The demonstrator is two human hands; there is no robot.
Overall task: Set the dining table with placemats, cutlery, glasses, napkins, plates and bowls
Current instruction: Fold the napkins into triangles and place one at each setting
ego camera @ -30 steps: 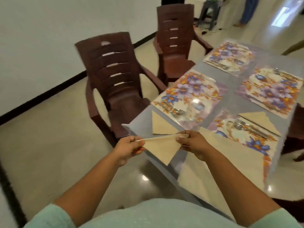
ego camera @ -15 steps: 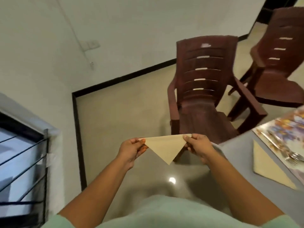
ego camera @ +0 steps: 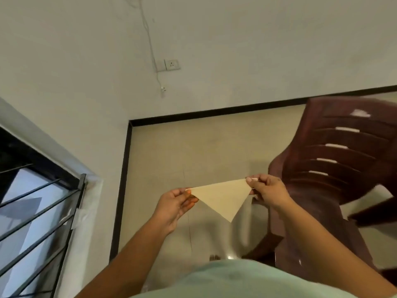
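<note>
A beige napkin [ego camera: 222,198], folded into a triangle, is held in the air between both hands. Its left corner is pinched by the left hand [ego camera: 174,204], thumb on top and fingers curled beneath. Its right corner is pinched by the right hand [ego camera: 269,193], with the thumb and forefinger closed on the fold. The long folded edge is stretched nearly taut between the two grips and is tilted, the right end being higher than the left. The third corner hangs downward between the hands, pointing toward the floor [ego camera: 193,151].

Both bare forearms are extended from the bottom of the view, and a pale green shirt [ego camera: 247,280] is seen across the lower edge. What appear to be toes are glimpsed just above the shirt, though the spot is too small to be certain.

Behind the right hand a dark brown plastic armchair [ego camera: 335,160] with a slatted back is seen, somewhat blurred. The napkin is held over the beige tiled floor, just left of this chair. The floor is bordered by a black skirting strip [ego camera: 214,111] along the white wall [ego camera: 236,39]. A wall socket [ego camera: 171,64] is mounted on that wall, and a thin cable [ego camera: 150,44] is run down beside it. At the left a window with a metal grille [ego camera: 36,214] is set in the adjoining wall.
</note>
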